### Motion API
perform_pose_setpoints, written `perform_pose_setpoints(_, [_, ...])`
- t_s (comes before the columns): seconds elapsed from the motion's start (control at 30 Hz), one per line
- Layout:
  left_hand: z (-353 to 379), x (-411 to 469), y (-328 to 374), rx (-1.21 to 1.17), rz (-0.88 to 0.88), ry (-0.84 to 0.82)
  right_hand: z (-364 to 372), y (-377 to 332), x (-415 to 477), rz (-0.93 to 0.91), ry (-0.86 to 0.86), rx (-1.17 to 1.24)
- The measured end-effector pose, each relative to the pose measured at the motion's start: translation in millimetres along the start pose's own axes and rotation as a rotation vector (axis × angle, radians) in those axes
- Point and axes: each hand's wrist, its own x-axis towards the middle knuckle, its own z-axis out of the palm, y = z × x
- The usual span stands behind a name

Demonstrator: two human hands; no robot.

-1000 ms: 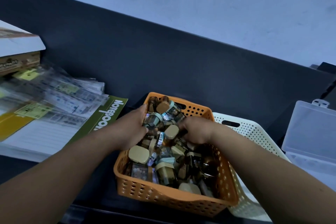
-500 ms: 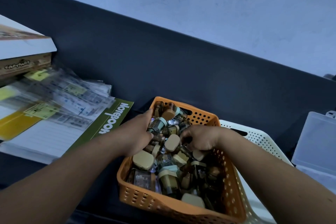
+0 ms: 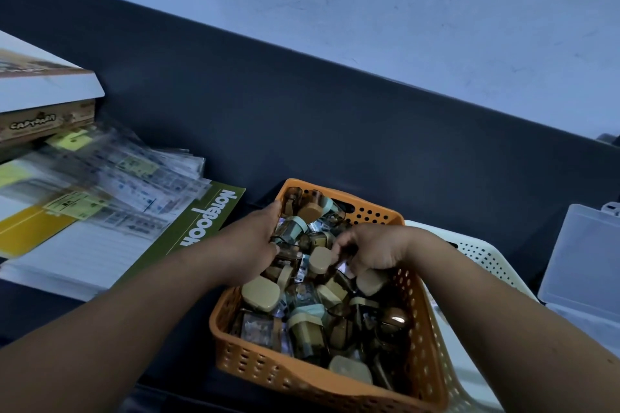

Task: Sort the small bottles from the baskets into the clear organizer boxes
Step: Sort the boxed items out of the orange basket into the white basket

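While the left hand (image 3: 250,246) curls closed over bottles at the far-left edge of the orange basket (image 3: 302,375), the right hand (image 3: 370,250) pinches into the small bottles (image 3: 302,298) heaped directly beneath both. What each holds is hidden by the fingers. Well to the right, the clear organizer box (image 3: 585,265), cut off by the frame, lies nearer the right hand.

A green notebook (image 3: 204,228) lies at the left on the dark table (image 3: 302,131). Blurred clear packets (image 3: 110,191), perhaps labelled sleeves, overlap it. Behind them a brown box (image 3: 47,122) sits under a white board (image 3: 43,87). A pale wall (image 3: 369,3) backs the table.
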Motion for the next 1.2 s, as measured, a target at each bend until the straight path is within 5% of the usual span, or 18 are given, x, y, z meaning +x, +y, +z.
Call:
perform_pose_setpoints(0.13, [1,1,2,-0.021,-0.01,0.01,-1,4,-4,-0.034,0.154,-0.035])
perform_pose_setpoints(0.4, [1,-1,1,-0.041,0.014,0.0,-3,25,-48,-0.187,0.52,0.532])
perform_pose_setpoints(0.6, [0,-4,7,-0.049,0.057,-0.012,-8,53,-102,-0.099,0.725,0.663])
perform_pose_setpoints(0.73, [0,-5,10,-0.06,0.073,-0.011,-4,77,-127,0.116,0.847,0.465])
perform_pose_setpoints(0.87, [-1,-6,7,-0.097,0.046,-0.018,1,76,-122,0.282,0.892,0.173])
perform_pose_setpoints(1.0, [-1,-6,7,-0.139,0.051,-0.022,5,24,-94,0.034,0.848,0.101])
perform_pose_setpoints(1.2, [0,-1,0,-0.156,0.047,0.003,16,-50,-10,-0.277,0.52,-0.143])
